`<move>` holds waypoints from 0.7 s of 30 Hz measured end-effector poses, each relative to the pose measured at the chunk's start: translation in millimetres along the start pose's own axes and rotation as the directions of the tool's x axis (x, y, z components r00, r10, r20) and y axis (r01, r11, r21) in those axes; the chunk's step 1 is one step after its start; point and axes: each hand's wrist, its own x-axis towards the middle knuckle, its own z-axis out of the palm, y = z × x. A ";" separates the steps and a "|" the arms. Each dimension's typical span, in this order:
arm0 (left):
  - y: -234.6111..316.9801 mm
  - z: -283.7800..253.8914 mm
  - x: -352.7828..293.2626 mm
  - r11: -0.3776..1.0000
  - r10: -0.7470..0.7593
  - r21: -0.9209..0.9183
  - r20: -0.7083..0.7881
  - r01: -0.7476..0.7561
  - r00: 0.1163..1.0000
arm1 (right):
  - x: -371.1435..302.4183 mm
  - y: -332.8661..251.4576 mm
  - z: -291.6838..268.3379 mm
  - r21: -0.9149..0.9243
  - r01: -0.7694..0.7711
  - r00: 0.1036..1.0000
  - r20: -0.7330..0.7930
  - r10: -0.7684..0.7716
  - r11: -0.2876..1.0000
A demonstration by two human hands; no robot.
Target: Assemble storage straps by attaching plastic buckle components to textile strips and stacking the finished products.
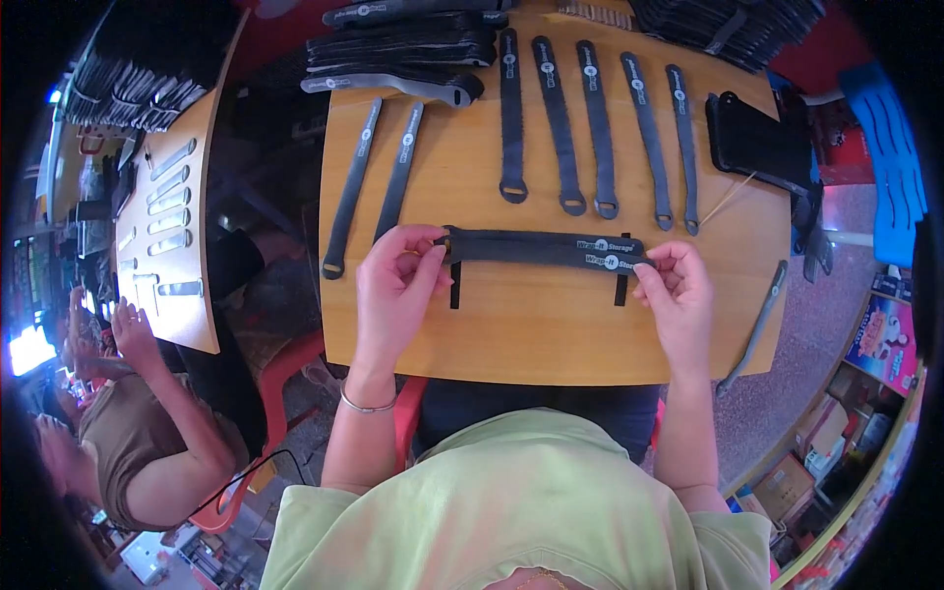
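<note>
Two dark hook-and-loop straps [531,248] with white print lie one over the other, stretched level across the near middle of the table [551,349]. My left hand [398,285] pinches their left end between thumb and fingers. At the printed right end, my right hand [677,293] pinches the lower strap's tip. Beneath the straps, two short black strips [454,285] run across the wood. Just beyond my left hand, two loose straps [352,197] lie slanted. Farther back is a row of several straps [556,128], slotted ends toward me.
Piles of straps [393,54] stand at the back left, with another stack [733,29] at the back right. A black case [757,143] and a thin stick [728,200] lie at the right. One strap [755,329] overhangs the right edge. Another person [147,423] sits at a table on the left.
</note>
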 end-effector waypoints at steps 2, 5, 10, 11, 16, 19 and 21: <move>-0.1 1.2 0.4 0.999 -0.014 0.038 -0.035 0.015 0.999 | 1.0 0.8 0.7 0.000 0.005 1.000 0.002 -0.005 1.000; -0.8 1.7 1.0 0.996 0.005 0.092 -0.046 -0.001 0.999 | 1.4 1.7 1.2 -0.036 0.019 1.000 -0.007 -0.019 0.999; -3.1 3.7 3.9 0.993 0.023 0.116 -0.072 -0.015 0.997 | 2.4 2.3 2.9 -0.066 0.029 0.999 -0.016 -0.030 0.997; -5.3 3.8 4.7 0.991 0.046 0.126 -0.079 -0.036 0.996 | 2.7 2.5 3.4 -0.067 0.029 0.999 -0.017 -0.030 0.997; -5.9 3.1 4.9 0.989 0.049 0.146 -0.090 -0.035 0.995 | 2.4 0.7 4.8 -0.082 0.022 1.000 -0.019 -0.024 0.996; -5.2 3.9 5.0 0.987 0.049 0.154 -0.096 -0.034 0.994 | 2.3 2.7 4.9 -0.076 0.038 0.999 -0.022 -0.040 0.996; -5.2 4.2 4.9 0.987 0.045 0.159 -0.098 -0.029 0.994 | 2.6 3.1 5.0 -0.080 0.037 0.999 -0.025 -0.039 0.996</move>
